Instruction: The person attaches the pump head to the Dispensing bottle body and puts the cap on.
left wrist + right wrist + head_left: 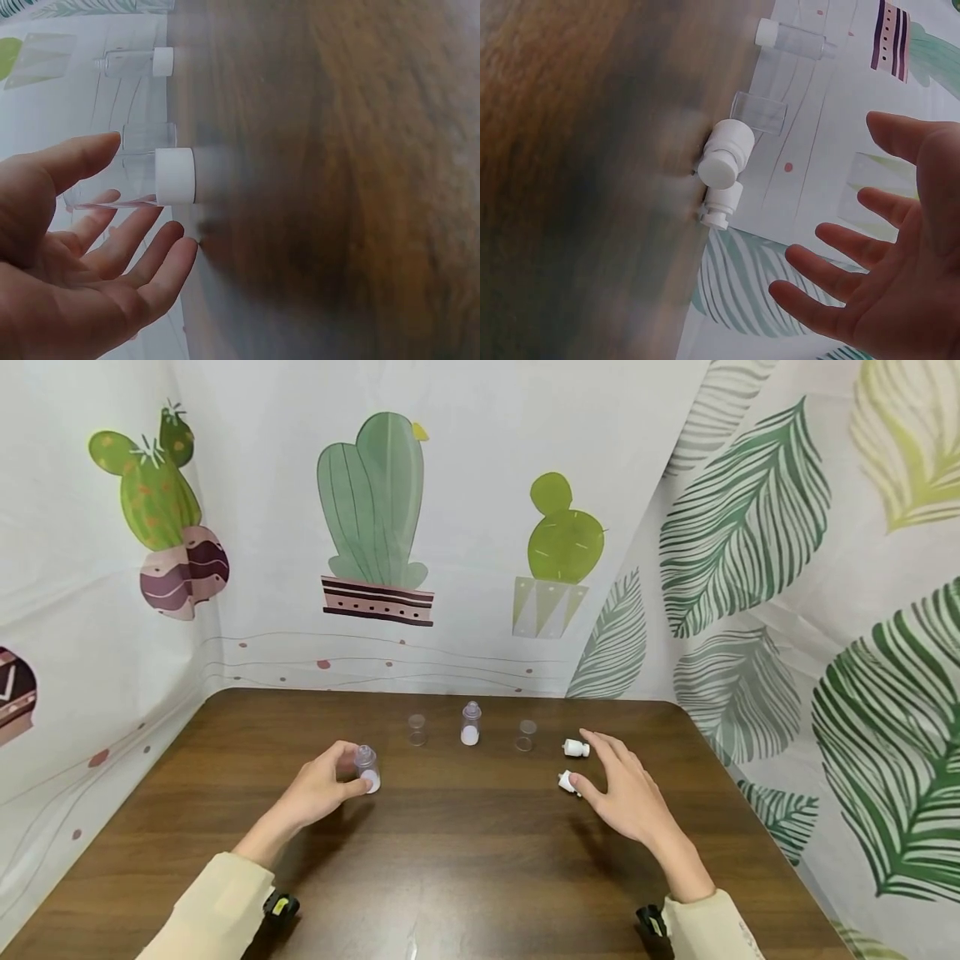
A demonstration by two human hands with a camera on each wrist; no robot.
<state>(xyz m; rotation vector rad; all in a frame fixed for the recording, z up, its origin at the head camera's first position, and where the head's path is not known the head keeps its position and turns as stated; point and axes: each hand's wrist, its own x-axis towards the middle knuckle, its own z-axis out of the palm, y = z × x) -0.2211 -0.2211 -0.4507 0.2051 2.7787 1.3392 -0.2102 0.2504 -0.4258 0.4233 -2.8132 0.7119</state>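
Observation:
Around a small clear bottle [367, 768] with a white base, my left hand [326, 785] has its thumb at the near side and its fingers behind. In the left wrist view, the bottle [175, 176] stands upright on the table, and the fingers [180, 262] are loosely spread beside it. My right hand [626, 789] hovers with fingers apart near two white pump tops [576, 748] lying on their sides. Its thumb overlaps the nearer white top [567, 782] in the head view. From the right wrist, the palm and fingers [817, 307] appear separate from both tops.
A second clear bottle [470, 727] with a white base stands at the back middle of the wooden table [480, 827]. Clear caps stand on either side of it, a left one [416, 731] and a right one [526, 737]. A cactus-print cloth [480, 527] hangs behind.

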